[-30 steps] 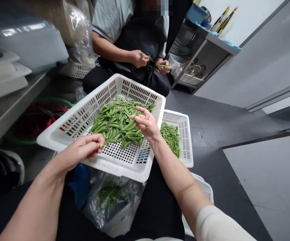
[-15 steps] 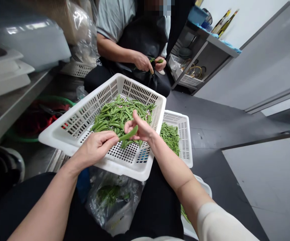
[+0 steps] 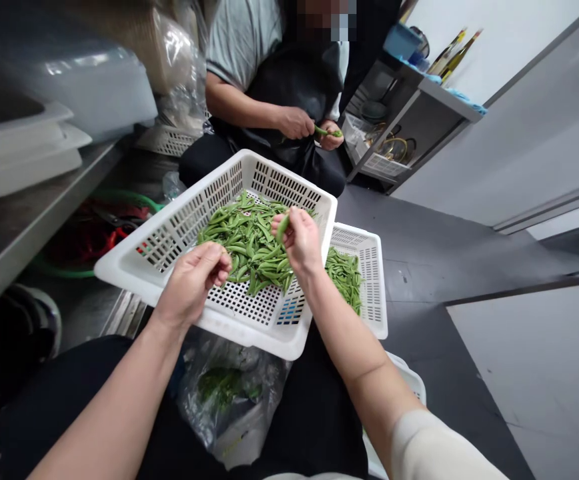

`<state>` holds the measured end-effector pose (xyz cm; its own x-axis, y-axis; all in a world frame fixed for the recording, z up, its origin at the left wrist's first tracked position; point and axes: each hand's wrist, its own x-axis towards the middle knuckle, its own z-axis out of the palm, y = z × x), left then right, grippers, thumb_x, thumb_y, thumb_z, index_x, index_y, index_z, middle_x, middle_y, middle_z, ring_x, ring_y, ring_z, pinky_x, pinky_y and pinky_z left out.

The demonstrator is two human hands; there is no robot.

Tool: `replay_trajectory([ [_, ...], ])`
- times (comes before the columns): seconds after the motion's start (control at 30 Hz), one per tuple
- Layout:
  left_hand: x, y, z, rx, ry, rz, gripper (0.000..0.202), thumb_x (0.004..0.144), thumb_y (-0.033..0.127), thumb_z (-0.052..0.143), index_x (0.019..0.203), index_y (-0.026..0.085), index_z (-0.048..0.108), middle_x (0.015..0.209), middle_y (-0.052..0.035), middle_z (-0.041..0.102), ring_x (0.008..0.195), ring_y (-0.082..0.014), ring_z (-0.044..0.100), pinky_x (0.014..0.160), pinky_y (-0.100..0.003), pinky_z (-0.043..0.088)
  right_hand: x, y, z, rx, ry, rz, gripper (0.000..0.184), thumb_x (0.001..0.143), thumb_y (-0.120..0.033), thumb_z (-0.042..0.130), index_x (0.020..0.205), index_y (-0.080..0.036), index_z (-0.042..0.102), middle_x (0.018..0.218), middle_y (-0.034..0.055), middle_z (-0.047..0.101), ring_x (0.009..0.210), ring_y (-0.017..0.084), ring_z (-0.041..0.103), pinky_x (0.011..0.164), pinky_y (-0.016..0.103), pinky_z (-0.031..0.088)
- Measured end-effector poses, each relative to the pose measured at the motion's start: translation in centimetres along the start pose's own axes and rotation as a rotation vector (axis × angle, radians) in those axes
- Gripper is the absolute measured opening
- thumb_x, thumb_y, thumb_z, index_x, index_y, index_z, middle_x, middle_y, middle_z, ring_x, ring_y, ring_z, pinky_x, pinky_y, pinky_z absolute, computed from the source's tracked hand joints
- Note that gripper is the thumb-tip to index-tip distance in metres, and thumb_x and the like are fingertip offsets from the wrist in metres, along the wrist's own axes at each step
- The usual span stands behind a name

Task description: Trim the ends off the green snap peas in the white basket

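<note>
White basket (image 3: 169,230); right hand (image 3: 302,241) pinching slim green pod (image 3: 282,229)

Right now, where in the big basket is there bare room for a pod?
Inside the basket, bare floor lies along the left wall beside the pods, and in the near strip by the left hand. The middle, under the right hand holding a pod, is crowded.

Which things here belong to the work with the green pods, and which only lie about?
In use:
right hand, gripping a pod
left hand
basket with the pile
second basket
bag beneath, with greens inside

Lying about:
trays
shelf
bottles
</note>
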<state>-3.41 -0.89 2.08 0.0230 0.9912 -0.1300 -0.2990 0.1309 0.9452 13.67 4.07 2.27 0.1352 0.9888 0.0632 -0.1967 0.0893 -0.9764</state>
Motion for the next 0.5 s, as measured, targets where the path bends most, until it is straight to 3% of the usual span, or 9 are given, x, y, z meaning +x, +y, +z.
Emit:
replay_trajectory([
  [0.03,0.0,0.2,-0.3,-0.048,-0.001,-0.002,0.020,0.059,0.030,0.066,0.051,0.017,0.053,0.061,0.0001,0.057,0.052,-0.0074,0.048,0.044,-0.015,0.041,0.8,0.1,-0.7,-0.084,0.031,0.019,0.022,0.087,-0.040,0.050,0.084,-0.019,0.049,0.067,-0.0011,0.061,0.057,0.009,0.058,0.055,0.022,0.049],
  [0.1,0.1,0.6,-1.0,-0.129,0.019,-0.029,0.018,0.054,0.027,0.068,0.049,0.016,0.055,0.072,-0.0026,0.063,0.065,-0.0109,0.058,0.051,-0.015,0.047,1.6,0.7,-1.7,-0.457,-0.088,0.095,0.019,0.087,-0.037,0.050,0.086,-0.018,0.053,0.067,-0.0001,0.061,0.058,0.010,0.058,0.057,0.023,0.049],
  [0.2,0.0,1.2,-1.6,-0.190,0.048,-0.100,0.016,0.049,0.024,0.068,0.048,0.016,0.055,0.079,-0.0045,0.067,0.077,-0.0170,0.064,0.052,-0.017,0.050,1.0,2.7,-1.9,-1.317,-0.546,0.157,0.021,0.079,-0.035,0.062,0.083,-0.015,0.062,0.077,0.0081,0.067,0.076,0.019,0.065,0.069,0.031,0.052],
  [0.27,0.0,1.4,-1.7,-0.185,0.053,-0.131,0.019,0.046,0.023,0.067,0.045,0.016,0.050,0.073,-0.0036,0.067,0.071,-0.0163,0.065,0.047,-0.016,0.046,0.1,4.2,-1.3,-1.694,-0.753,0.128,0.019,0.072,-0.030,0.068,0.079,-0.013,0.066,0.088,0.0149,0.070,0.091,0.027,0.065,0.079,0.037,0.050],
  [0.33,-0.1,1.5,-1.7,-0.177,0.040,-0.158,0.020,0.044,0.021,0.066,0.045,0.016,0.046,0.066,-0.0016,0.065,0.063,-0.0138,0.062,0.042,-0.015,0.041,-0.2,5.1,-0.7,-1.792,-0.797,0.103,0.014,0.071,-0.022,0.067,0.080,-0.011,0.068,0.094,0.0184,0.070,0.097,0.029,0.064,0.083,0.037,0.049],
  [0.4,0.0,1.4,-1.7,-0.162,0.018,-0.174,0.018,0.043,0.019,0.064,0.052,0.018,0.049,0.059,0.0016,0.061,0.055,-0.0104,0.056,0.039,-0.014,0.034,0.1,5.0,-0.3,-1.753,-0.766,0.103,0.013,0.073,-0.018,0.062,0.082,-0.011,0.068,0.095,0.0187,0.069,0.096,0.028,0.065,0.079,0.034,0.049],
  [0.5,0.2,1.0,-1.7,0.025,-0.037,-0.176,0.019,0.048,0.022,0.060,0.066,0.019,0.054,0.054,0.0050,0.056,0.044,-0.0075,0.042,0.037,-0.017,0.026,1.0,3.4,-0.1,-1.628,-0.709,0.116,0.017,0.082,-0.025,0.051,0.082,-0.013,0.064,0.086,0.0114,0.070,0.076,0.020,0.066,0.062,0.026,0.049],
])
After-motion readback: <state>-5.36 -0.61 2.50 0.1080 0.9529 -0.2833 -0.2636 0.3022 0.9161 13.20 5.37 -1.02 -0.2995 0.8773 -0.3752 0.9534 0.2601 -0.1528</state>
